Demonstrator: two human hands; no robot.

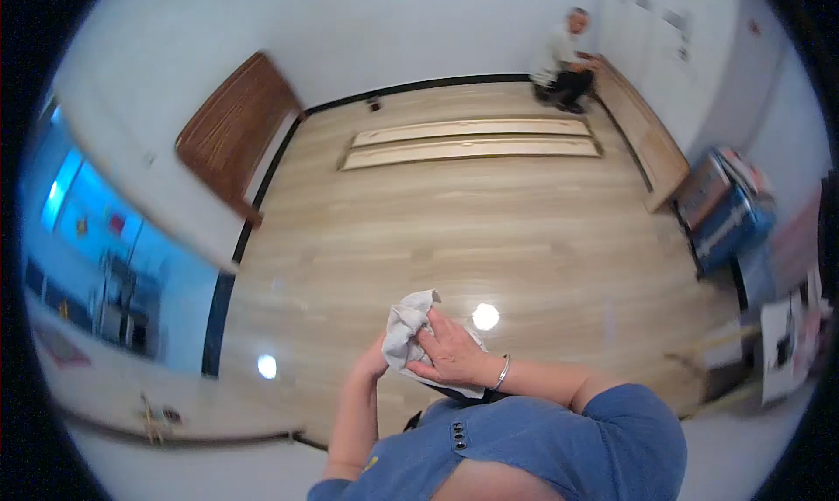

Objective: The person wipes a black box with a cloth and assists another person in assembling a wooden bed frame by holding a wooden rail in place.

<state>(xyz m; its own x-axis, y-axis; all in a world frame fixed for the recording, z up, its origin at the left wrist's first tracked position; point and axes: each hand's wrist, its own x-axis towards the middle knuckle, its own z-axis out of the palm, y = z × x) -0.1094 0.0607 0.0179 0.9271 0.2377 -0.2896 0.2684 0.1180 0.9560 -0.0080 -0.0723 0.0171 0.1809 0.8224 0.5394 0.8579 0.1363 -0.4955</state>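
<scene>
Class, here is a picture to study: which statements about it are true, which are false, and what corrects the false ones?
1. The right hand touches a white cloth. True.
2. The silver bracelet is on the left wrist. False: it is on the right wrist.
3. Two long pale boards lie on the floor. True.
4. The brown panel is at the picture's right. False: it is at the left.

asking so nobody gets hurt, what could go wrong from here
The two long pale boards lying on the floor might trip someone. The brown wooden headboard against the left wall could tip if knocked. The silver bracelet by the right hand may snag the white cloth.
</scene>
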